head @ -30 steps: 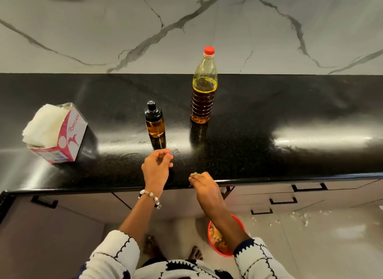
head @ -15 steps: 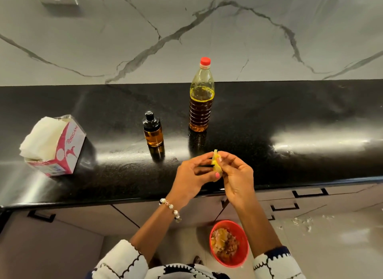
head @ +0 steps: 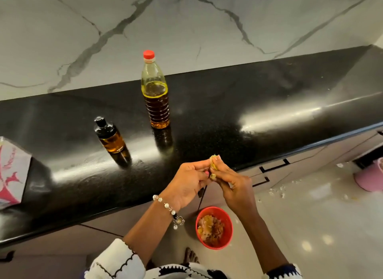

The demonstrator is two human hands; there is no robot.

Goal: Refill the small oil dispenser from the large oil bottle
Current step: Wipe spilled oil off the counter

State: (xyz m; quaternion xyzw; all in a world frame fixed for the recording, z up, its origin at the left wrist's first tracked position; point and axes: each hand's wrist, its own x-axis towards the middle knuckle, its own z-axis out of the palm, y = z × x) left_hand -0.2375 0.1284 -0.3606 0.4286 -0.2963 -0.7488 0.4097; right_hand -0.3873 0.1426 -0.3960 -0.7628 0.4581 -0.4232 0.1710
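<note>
The large oil bottle (head: 155, 92) with a red cap stands upright on the black counter (head: 228, 117), about two thirds full of amber oil. The small oil dispenser (head: 109, 136), dark glass with a black cap on, stands to its left and nearer to me. My left hand (head: 187, 182) and my right hand (head: 230, 180) meet above the counter's front edge. Both pinch a small yellow-green scrap (head: 213, 164) between their fingertips. Neither hand touches a bottle.
A pink and white tissue box (head: 12, 170) sits at the counter's left edge. On the floor below my hands stands a red bowl (head: 228, 220) of food scraps. A pink bucket (head: 371, 179) is at the far right. Drawers with black handles (head: 273, 167) run under the counter.
A second ago my hands rested apart at the counter's edge. They came together on the yellow-green scrap and still hold it. My view has tilted and swung to the right.
</note>
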